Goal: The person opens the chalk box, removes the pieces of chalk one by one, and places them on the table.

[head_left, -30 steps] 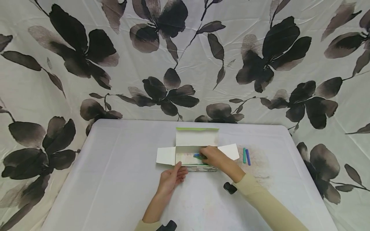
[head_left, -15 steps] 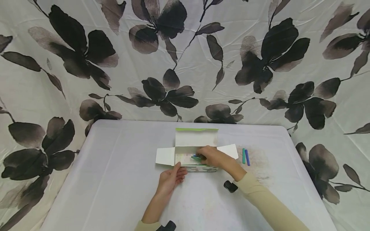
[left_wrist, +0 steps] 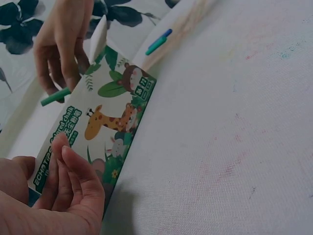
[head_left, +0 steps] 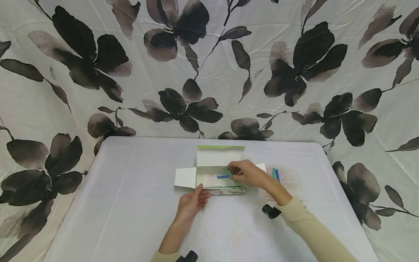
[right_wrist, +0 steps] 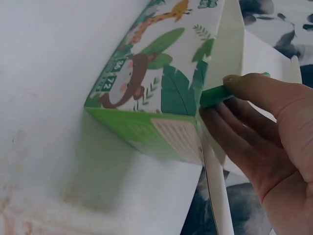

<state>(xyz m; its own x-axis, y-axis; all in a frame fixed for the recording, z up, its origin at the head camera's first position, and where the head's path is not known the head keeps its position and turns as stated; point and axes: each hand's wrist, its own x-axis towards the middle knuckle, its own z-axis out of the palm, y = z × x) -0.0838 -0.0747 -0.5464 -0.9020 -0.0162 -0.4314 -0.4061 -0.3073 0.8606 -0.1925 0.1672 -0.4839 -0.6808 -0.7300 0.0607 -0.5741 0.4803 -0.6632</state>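
An open chalk box (head_left: 226,191) with animal pictures and "colored chalk" lettering stands mid-table, its lid and side flaps folded outward. My left hand (head_left: 192,203) holds its front wall near the left corner, thumb over the rim and fingers in front. Above the right part of the box, my right hand (head_left: 250,174) pinches a green chalk stick (right_wrist: 215,96) between thumb and fingers. A blue chalk stick (head_left: 223,177) shows inside the box in the head view, beside the right fingertips.
Right of the box, a green chalk (left_wrist: 155,46) and a blue chalk (head_left: 277,175) lie side by side on the white table (head_left: 137,207), near a smudge of brownish dust. The box's left flap (head_left: 185,178) sticks out sideways. A flower-patterned cloth hangs behind the table.
My right hand has lifted and shifted right with the green chalk, uncovering the blue chalk in the box. My left hand stays at the box's front left corner.
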